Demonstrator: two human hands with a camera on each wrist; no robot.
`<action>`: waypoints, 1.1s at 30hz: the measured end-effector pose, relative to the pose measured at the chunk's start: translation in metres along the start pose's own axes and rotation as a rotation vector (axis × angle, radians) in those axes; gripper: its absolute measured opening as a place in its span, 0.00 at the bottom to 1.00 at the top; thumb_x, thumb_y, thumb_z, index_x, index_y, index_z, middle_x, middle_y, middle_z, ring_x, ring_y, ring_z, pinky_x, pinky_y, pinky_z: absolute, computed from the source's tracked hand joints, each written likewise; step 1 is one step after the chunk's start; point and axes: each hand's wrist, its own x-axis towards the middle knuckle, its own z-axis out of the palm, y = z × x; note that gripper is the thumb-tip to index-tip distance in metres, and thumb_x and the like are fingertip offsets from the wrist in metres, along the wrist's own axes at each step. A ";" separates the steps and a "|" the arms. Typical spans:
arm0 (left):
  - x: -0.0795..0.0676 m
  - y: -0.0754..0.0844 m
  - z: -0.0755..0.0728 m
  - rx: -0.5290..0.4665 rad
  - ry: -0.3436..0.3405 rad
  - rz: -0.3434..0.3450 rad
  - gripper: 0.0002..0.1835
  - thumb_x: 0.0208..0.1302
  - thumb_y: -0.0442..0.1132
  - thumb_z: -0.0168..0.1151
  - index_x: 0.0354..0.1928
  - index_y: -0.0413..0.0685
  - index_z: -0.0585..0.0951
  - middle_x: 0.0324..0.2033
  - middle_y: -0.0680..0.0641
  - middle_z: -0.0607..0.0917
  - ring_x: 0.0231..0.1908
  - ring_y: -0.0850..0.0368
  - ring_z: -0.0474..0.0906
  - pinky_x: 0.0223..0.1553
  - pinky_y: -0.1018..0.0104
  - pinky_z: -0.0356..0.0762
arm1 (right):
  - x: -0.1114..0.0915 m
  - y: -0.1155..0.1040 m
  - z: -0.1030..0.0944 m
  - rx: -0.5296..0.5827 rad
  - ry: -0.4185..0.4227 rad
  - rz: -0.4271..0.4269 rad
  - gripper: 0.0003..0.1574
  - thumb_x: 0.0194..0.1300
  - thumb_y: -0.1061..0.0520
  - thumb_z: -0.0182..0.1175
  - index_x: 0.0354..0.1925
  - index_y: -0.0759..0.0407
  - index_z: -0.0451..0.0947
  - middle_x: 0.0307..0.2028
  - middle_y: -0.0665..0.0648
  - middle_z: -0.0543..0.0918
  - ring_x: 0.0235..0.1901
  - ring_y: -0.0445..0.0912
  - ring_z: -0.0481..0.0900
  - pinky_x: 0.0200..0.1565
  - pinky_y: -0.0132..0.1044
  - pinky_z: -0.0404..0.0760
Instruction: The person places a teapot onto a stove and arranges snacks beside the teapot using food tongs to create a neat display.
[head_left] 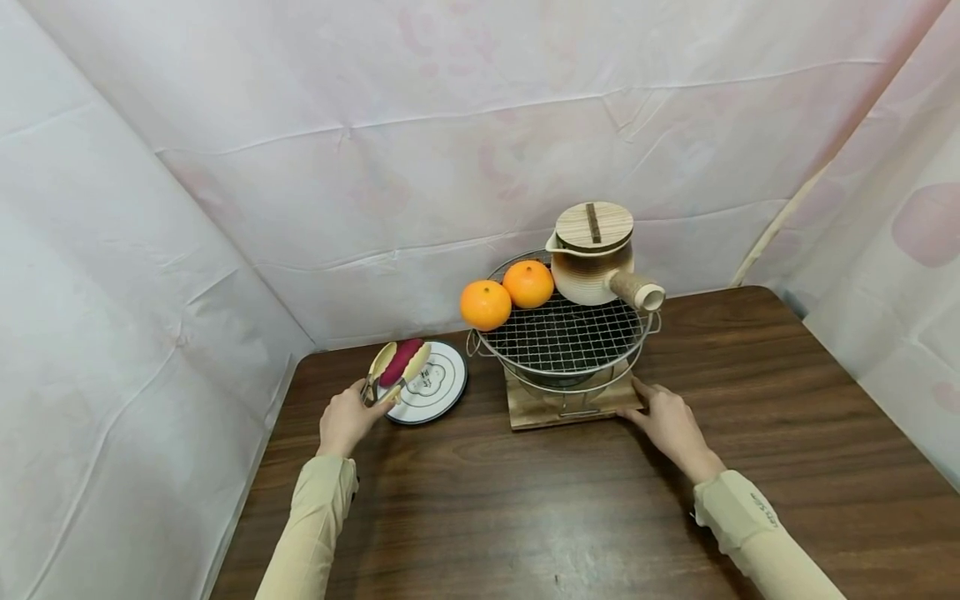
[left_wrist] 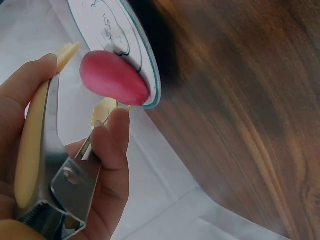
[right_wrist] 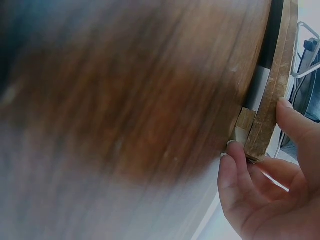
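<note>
My left hand (head_left: 347, 422) grips a pair of metal tongs (left_wrist: 46, 130) with cream-yellow tips and handles. Their tips stand spread on either side of a purplish-red sweet potato (head_left: 401, 362), which lies at the white, dark-rimmed plate (head_left: 448, 390). In the left wrist view one tip is apart from the sweet potato (left_wrist: 112, 76); whether the other touches it I cannot tell. With thumb on top and fingers at the underside, my right hand (head_left: 670, 423) holds the near right corner of a wooden board (right_wrist: 272, 95). A round wire grill stand (head_left: 566, 333) rests on this board.
On the grill's mesh sit two oranges (head_left: 485, 306) and a ribbed teapot (head_left: 588, 275) with a wooden lid, its side handle jutting right past the rim. White patterned cloth (head_left: 360, 192) hangs behind and beside the brown wooden table (head_left: 480, 500).
</note>
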 end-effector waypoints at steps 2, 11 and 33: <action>0.000 -0.001 0.000 0.001 0.000 -0.002 0.42 0.55 0.59 0.67 0.65 0.40 0.70 0.45 0.32 0.85 0.33 0.43 0.82 0.25 0.52 0.75 | 0.000 0.000 0.000 0.000 0.002 0.002 0.42 0.59 0.48 0.67 0.63 0.72 0.69 0.53 0.74 0.79 0.52 0.68 0.77 0.48 0.61 0.76; 0.002 -0.005 0.005 0.018 -0.019 -0.023 0.43 0.55 0.59 0.66 0.66 0.38 0.69 0.47 0.30 0.84 0.35 0.40 0.83 0.28 0.50 0.76 | 0.000 0.001 0.000 -0.003 0.004 0.008 0.42 0.59 0.48 0.67 0.63 0.72 0.69 0.52 0.74 0.79 0.52 0.68 0.78 0.48 0.61 0.76; 0.005 -0.009 0.019 0.013 0.022 -0.019 0.39 0.55 0.57 0.66 0.63 0.40 0.73 0.47 0.30 0.83 0.38 0.33 0.83 0.31 0.45 0.76 | 0.000 -0.001 -0.001 -0.012 -0.004 0.011 0.42 0.59 0.48 0.67 0.63 0.73 0.68 0.53 0.74 0.79 0.52 0.68 0.78 0.49 0.60 0.76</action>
